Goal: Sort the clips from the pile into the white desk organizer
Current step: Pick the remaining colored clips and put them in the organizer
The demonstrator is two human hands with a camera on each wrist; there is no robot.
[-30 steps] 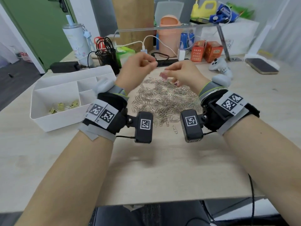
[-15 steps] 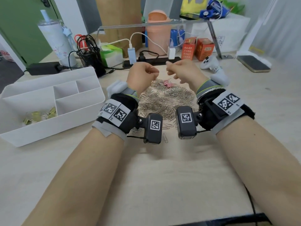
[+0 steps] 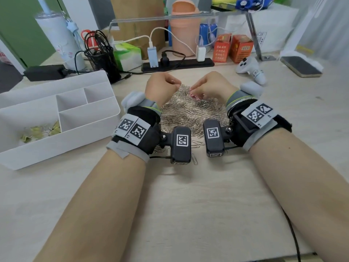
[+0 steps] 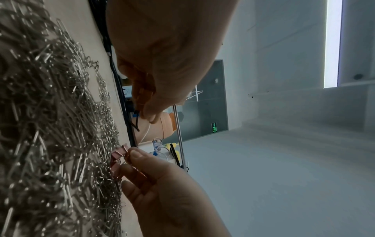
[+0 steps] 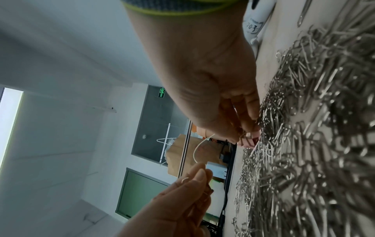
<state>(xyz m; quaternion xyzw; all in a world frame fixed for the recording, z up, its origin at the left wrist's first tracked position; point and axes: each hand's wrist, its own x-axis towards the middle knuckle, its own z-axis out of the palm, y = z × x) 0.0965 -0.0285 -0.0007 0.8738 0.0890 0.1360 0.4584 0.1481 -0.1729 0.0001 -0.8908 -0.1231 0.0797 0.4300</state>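
A pile of silver paper clips (image 3: 188,114) lies on the desk between my wrists. Pink binder clips (image 3: 195,95) sit on its far side. My right hand (image 3: 192,89) is down on them and pinches one pink binder clip (image 4: 118,154) between thumb and fingertips (image 5: 248,128). My left hand (image 3: 176,83) hovers just left of it, fingers curled, pinching a small wire paper clip (image 5: 185,179). The white desk organizer (image 3: 90,118) stands to the left, with several yellow-green binder clips (image 3: 41,129) in its front left compartment; its other compartments look empty.
A few loose paper clips (image 3: 195,144) lie near the wrist cameras. Behind the pile are a black power strip (image 3: 177,64), a black mesh pen cup (image 3: 102,59), a tissue box, orange boxes, a white controller (image 3: 249,69) and a phone (image 3: 300,66). Bare desk stretches toward me.
Both hands have dropped from above the pile and drawn apart. The right hand has come down onto the pink binder clips and pinched one. The left hand still holds its paper clip.
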